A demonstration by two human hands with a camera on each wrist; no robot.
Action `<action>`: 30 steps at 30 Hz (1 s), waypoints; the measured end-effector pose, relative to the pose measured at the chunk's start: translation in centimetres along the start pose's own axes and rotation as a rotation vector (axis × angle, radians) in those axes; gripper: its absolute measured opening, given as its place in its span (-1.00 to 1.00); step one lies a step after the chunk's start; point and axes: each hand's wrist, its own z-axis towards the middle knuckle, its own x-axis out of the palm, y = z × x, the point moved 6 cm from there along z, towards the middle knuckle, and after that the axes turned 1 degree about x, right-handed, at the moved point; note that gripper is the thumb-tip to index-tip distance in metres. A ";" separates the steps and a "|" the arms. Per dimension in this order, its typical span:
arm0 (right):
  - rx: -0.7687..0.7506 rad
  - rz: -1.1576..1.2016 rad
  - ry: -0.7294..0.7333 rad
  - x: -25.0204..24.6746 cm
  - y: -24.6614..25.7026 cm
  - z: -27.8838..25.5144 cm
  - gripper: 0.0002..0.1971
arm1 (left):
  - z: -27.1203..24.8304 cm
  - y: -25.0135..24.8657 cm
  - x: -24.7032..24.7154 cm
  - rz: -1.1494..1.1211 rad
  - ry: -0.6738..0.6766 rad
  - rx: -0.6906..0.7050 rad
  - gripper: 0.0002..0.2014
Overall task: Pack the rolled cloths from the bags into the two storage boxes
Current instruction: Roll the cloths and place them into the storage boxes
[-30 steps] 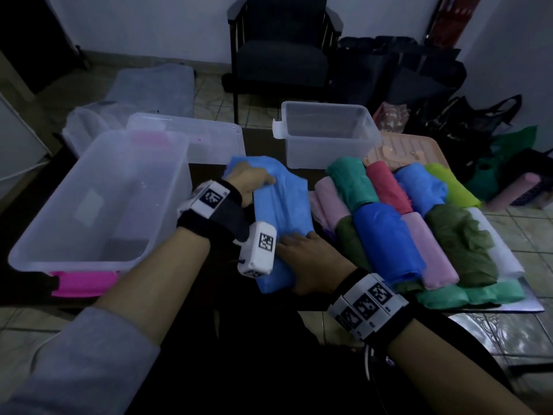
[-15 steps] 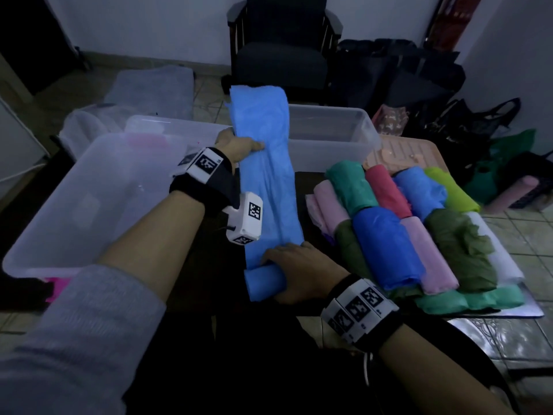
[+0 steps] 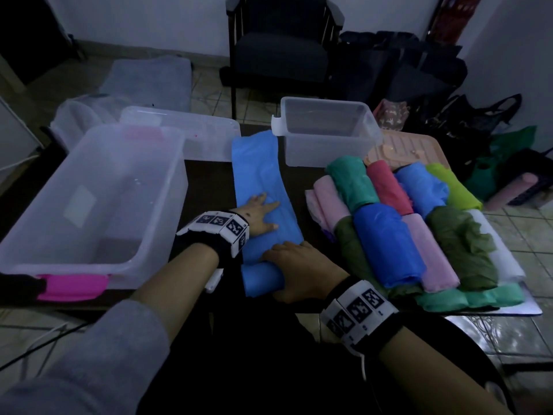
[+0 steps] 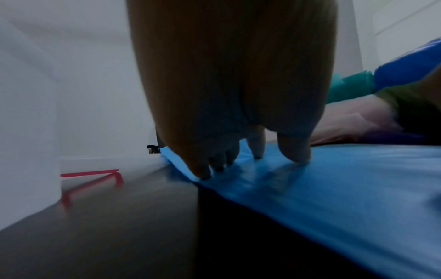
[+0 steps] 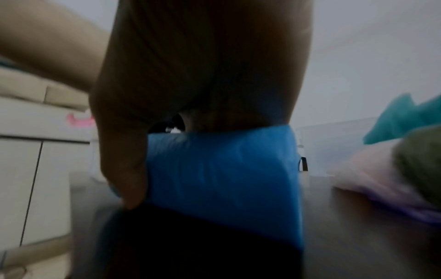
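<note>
The light blue cloth [image 3: 259,187] lay stretched along the desk [image 3: 209,181] between the two storage boxes [image 3: 89,199]. Left hand [image 3: 260,215] pressed it flat, fingers straight. Right hand [image 3: 294,269] curled around its rolled end at the near edge.

The room around me is dim. In front of me a dark armchair [image 3: 281,52] stands against a pale wall [image 3: 143,22]. The floor [image 3: 529,235] has beige tiles. Dark bags [image 3: 398,70] are piled at my right, near the corner.
</note>
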 end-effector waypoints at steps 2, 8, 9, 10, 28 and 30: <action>0.008 0.055 0.047 -0.1 0.4 0.5 -0.44 | -0.3 0.4 -0.2 -0.017 0.000 0.012 -0.39; 0.061 0.139 0.062 0.5 0.6 1.1 -0.45 | -0.6 1.0 -0.2 -0.011 -0.029 0.043 -0.39; 0.066 0.160 0.067 0.4 0.5 1.0 -0.46 | -0.6 1.1 -0.2 -0.012 -0.034 0.049 -0.39; 0.067 0.179 0.065 0.4 0.5 1.0 -0.47 | -0.7 1.1 -0.2 -0.016 -0.039 0.053 -0.38; 0.158 0.295 0.124 0.0 -1.2 2.1 -0.33 | -9.0 -0.4 -1.7 -0.411 -0.457 0.026 -0.77; 0.217 0.416 0.112 0.2 -2.1 2.2 -0.28 | -10.9 -0.3 -0.6 -0.472 -0.383 0.023 -0.80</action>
